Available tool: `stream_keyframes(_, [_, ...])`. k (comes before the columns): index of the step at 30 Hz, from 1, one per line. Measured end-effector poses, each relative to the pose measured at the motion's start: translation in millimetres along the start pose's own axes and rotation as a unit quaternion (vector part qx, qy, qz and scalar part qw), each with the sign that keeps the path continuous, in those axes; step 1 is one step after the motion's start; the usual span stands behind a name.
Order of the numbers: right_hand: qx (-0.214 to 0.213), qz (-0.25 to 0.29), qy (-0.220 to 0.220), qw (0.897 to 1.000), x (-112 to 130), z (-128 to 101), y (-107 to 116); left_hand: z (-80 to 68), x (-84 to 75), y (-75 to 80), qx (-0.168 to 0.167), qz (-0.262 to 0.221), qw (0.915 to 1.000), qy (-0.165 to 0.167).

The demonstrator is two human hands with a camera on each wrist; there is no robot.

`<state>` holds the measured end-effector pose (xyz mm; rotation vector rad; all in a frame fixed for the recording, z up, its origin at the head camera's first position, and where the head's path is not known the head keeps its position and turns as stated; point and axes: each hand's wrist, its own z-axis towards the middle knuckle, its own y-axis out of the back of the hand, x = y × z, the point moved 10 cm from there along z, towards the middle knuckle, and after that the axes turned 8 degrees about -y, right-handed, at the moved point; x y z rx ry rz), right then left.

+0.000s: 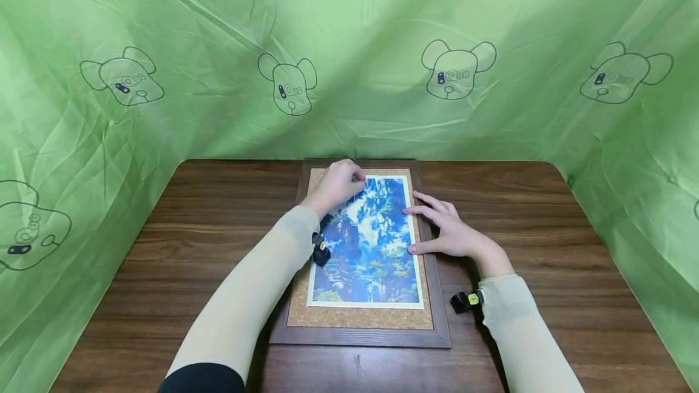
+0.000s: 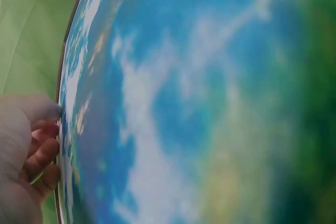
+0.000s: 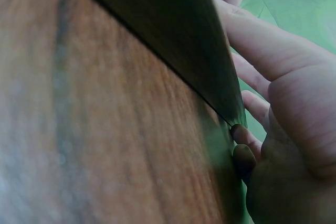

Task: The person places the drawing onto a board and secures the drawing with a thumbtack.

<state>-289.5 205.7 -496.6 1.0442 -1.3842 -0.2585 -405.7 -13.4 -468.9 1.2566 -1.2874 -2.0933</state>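
Note:
A blue landscape print (image 1: 377, 247) with a white border lies on a cork board (image 1: 360, 318) in a dark brown frame (image 1: 360, 337). My left hand (image 1: 340, 182) is at the print's top edge, thumb and fingers bent in together; I cannot tell whether a small thing is between the tips. In the left wrist view, the left thumb (image 2: 44, 107) meets the far edge of the print. My right hand (image 1: 450, 229) spreads its fingers along the print's right side. The right thumb and a fingertip rest on its border, while another finger reaches the frame.
The framed board lies on a brown wood-grain table (image 1: 218, 223), close to its back edge. Green cloth (image 1: 349, 59) with bear-head drawings hangs behind and at both sides. Small black cameras (image 1: 464, 302) are strapped at the wrists, over pale sleeves.

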Motion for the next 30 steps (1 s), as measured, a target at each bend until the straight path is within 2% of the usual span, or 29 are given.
stream_keyframes(8, [0.005, 0.002, 0.0, 1.0, 0.1, 3.4, -3.2, -12.7, 7.6, 3.7, 0.026, -0.046, 0.9985, 0.012])
stream_keyframes(12, [0.003, -0.001, 0.003, 1.0, -2.4, 5.4, -4.4, -16.5, 6.0, 3.2, 0.044, -0.03, 0.9985, 0.006])
stream_keyframes(18, [-0.003, -0.007, 0.002, 1.0, -8.7, 4.3, -1.7, -17.1, -5.3, -2.2, 0.089, 0.024, 0.9954, -0.025])
stream_keyframes(22, [-0.004, -0.007, -0.01, 1.0, -14.2, -1.1, 1.8, -21.8, -14.0, -3.8, 0.126, 0.018, 0.9903, -0.056])
stream_keyframes(24, [0.0, -0.006, -0.016, 1.0, -15.2, -4.4, 3.2, -26.6, -15.6, 1.8, 0.126, 0.012, 0.9892, -0.073])
stream_keyframes(26, [0.005, -0.001, -0.022, 1.0, -14.5, -7.8, 5.8, -35.4, -15.5, 13.4, 0.112, 0.012, 0.9894, -0.091])
stream_keyframes(30, [-0.003, -0.004, -0.021, 1.0, -7.5, -17.9, 22.8, -68.3, -8.7, 49.2, 0.066, 0.029, 0.9895, -0.125])
